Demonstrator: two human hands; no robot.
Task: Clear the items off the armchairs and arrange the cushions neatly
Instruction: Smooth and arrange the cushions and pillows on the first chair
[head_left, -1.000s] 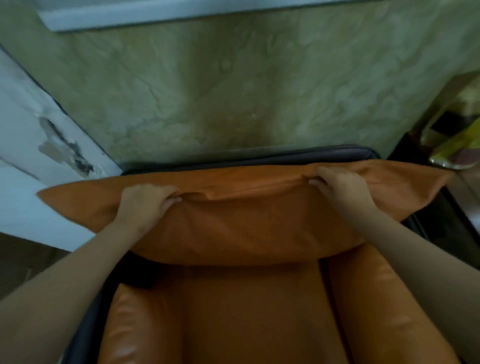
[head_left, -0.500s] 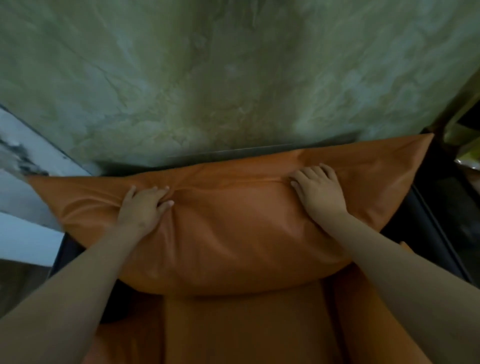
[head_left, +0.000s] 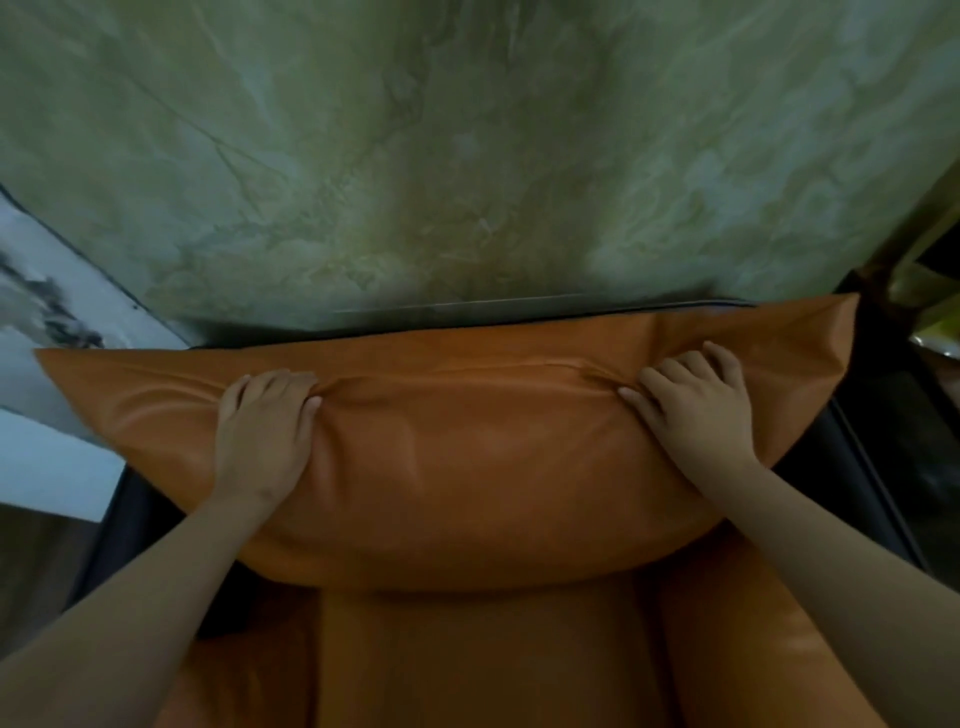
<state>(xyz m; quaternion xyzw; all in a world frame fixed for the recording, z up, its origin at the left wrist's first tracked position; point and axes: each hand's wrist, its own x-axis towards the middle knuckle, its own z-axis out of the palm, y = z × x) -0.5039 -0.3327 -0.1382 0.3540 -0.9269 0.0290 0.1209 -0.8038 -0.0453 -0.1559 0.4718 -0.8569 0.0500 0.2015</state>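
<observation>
A large orange cushion stands against the back of the armchair, spanning its whole width. My left hand grips the cushion's upper edge left of the middle, the leather bunched under its fingers. My right hand grips the same edge right of the middle, also creasing the cover. Below the cushion lies the orange seat, flanked by orange padded arm cushions. The armchair's dark frame shows at both sides and along the top behind the cushion.
A greenish marbled wall rises right behind the armchair. A white panel with a grey mark is at the left. Yellow-green objects sit on a dark surface at the far right.
The cushion has been pushed further back and upright against the backrest. Both hands stayed on its top edge and spread a little apart. The view has moved closer to the wall.
</observation>
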